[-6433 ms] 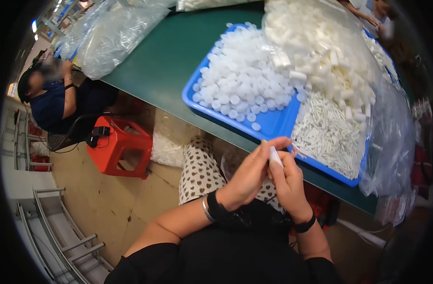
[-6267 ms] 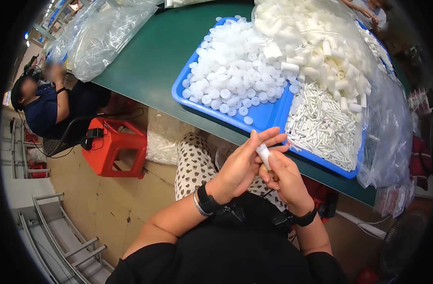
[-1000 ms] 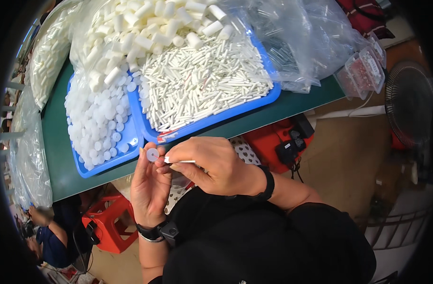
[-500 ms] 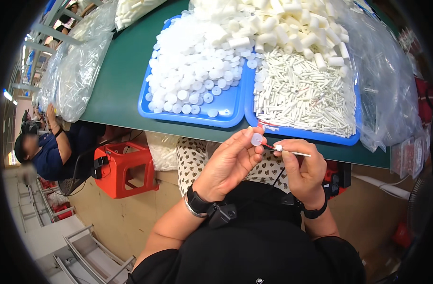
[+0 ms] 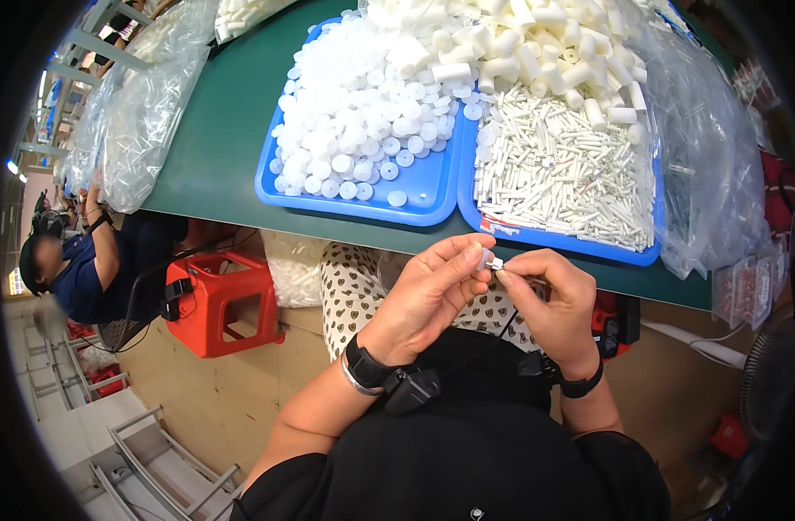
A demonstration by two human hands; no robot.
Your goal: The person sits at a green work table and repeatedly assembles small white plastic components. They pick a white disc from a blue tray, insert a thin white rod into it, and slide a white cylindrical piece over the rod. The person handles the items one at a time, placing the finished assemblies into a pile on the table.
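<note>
Over my lap, just off the table edge, my left hand (image 5: 428, 304) pinches a small translucent white plastic disc (image 5: 485, 258) between thumb and fingertips. The disc is turned nearly edge-on. My right hand (image 5: 555, 300) is closed on a small white rod-like piece (image 5: 498, 264), whose tip meets the disc. Its other end is hidden by my fingers. Beyond my hands, similar discs (image 5: 376, 148) fill a blue tray (image 5: 328, 214). A second blue tray (image 5: 580, 250), beside it on the right, holds thin white rods (image 5: 562, 169).
Cream-coloured foam cylinders (image 5: 536, 52) are heaped behind the rods. A clear plastic bag (image 5: 710, 165) lies right of the trays, with clear boxes (image 5: 745, 286) near the corner. At left are a red stool (image 5: 224, 304), another plastic bag (image 5: 150, 113) and a seated person (image 5: 93, 269).
My right hand has brought the white piece against the disc. The disc has turned from facing up to nearly edge-on. The long thin end that stuck out past my right fingers no longer shows.
</note>
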